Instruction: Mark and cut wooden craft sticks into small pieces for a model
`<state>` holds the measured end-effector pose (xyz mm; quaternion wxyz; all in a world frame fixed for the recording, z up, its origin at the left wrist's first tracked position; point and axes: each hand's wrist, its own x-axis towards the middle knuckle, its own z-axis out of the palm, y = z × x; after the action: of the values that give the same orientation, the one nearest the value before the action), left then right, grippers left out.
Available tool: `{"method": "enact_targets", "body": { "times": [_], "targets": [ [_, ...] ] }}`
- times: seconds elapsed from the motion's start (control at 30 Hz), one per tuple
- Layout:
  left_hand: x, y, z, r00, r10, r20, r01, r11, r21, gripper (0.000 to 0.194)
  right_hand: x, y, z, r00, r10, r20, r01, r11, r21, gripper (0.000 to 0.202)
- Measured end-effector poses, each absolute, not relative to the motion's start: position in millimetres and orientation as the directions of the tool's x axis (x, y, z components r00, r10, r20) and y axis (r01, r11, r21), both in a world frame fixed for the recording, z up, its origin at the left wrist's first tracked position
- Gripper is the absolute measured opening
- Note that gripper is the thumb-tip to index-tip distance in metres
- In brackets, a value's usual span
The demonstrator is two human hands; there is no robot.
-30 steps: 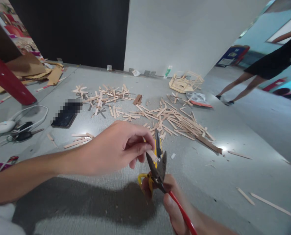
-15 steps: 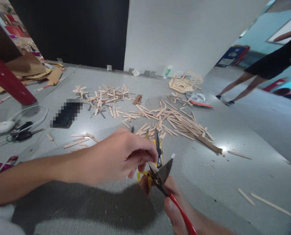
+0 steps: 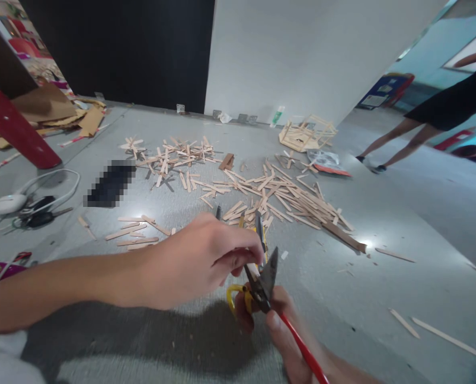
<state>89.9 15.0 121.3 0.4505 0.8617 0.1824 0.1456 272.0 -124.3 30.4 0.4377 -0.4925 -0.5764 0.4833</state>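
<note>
My right hand [image 3: 288, 333] grips red-handled snips [image 3: 268, 282], their dark blades spread apart and pointing away from me. My left hand [image 3: 206, 261] is closed in a pinch on a short pale wooden stick [image 3: 254, 268] that sits between the blades. Most of that stick is hidden by my fingers. A yellow loop [image 3: 230, 300] shows beside my right fingertips; I cannot tell whether it belongs to the snips. Just beyond my left fingers lies a yellow and black utility knife [image 3: 259, 229]. A small whitish offcut [image 3: 285, 255] rests on the floor to the right of the blades.
Loose craft sticks [image 3: 290, 194] lie in piles ahead. A stick-built frame [image 3: 302, 136] stands near the wall by a plastic packet [image 3: 328, 162]. At left are a pixelated dark object [image 3: 112, 184], a cable with keys [image 3: 41, 213] and a red post [image 3: 20, 130]. A person [image 3: 418, 130] stands at right.
The snips' blades have turned slightly and come closer together, leaving the offcut apart from the tip. My left hand has shifted a little to the right. The view has moved slightly.
</note>
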Motion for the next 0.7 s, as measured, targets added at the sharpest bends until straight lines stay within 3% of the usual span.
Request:
{"method": "enact_targets", "body": {
  "times": [0.3,0.7],
  "targets": [
    [90.5,11.4,112.8,0.849,0.51,0.137,0.178,-0.521,0.835,0.015,269.5,-127.4,25.3,-0.096,0.995,-0.018,0.14,-0.004,-0.99,0.053],
    [90.5,11.4,113.1,0.848,0.516,0.12,0.173,-0.484,0.858,0.018,264.9,-126.0,24.9,-0.053,0.999,-0.014,0.117,-0.008,-0.993,0.055]
  ]
}}
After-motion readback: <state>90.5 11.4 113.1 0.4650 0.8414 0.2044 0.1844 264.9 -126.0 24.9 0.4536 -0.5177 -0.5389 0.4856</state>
